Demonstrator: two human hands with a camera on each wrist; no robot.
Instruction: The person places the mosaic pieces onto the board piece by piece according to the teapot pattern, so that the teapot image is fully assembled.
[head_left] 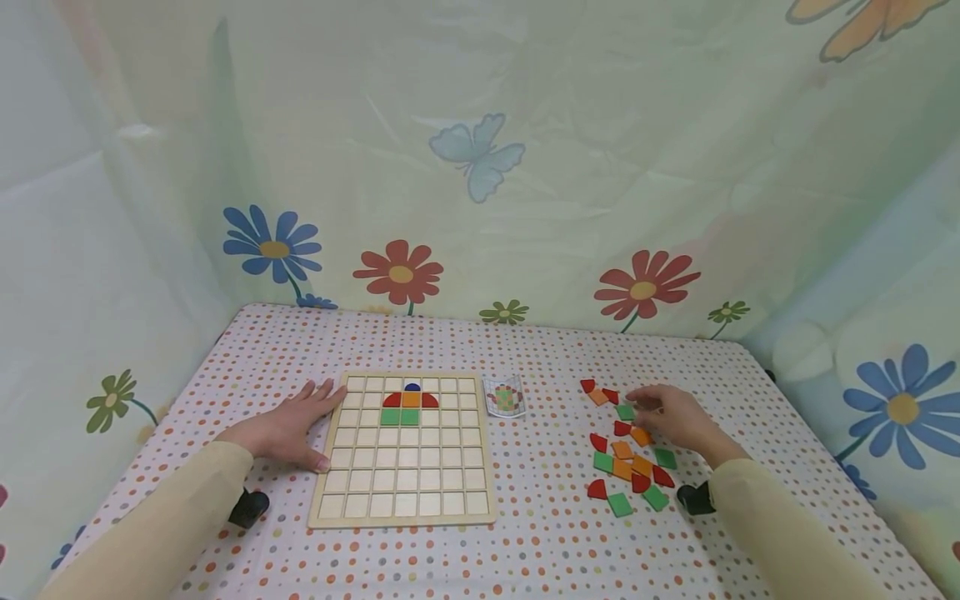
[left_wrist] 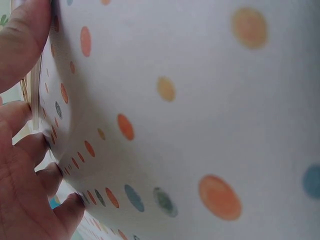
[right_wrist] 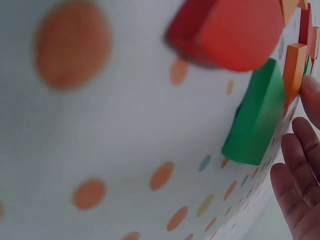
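A wooden grid board [head_left: 408,481] lies on the table, with my left hand [head_left: 288,425] spread at its left edge, fingers and thumb touching the frame. In its upper cells sit a blue half-round piece [head_left: 412,387], an orange square [head_left: 412,400], red quarter-rounds [head_left: 392,401] on either side, and green squares [head_left: 391,417] beneath. My right hand [head_left: 678,418] hovers over loose tiles at the right, its fingers loosely bent beside a green tile [head_left: 625,412]. The thumb in the right wrist view is close to an orange tile [right_wrist: 294,70]; nothing shows between the fingers.
A small pattern card [head_left: 506,397] lies just right of the board. Several loose red, orange and green tiles [head_left: 603,462] are scattered nearer the right forearm. The dotted cloth [head_left: 540,517] covers the table, and a flowered curtain [head_left: 525,250] stands behind it.
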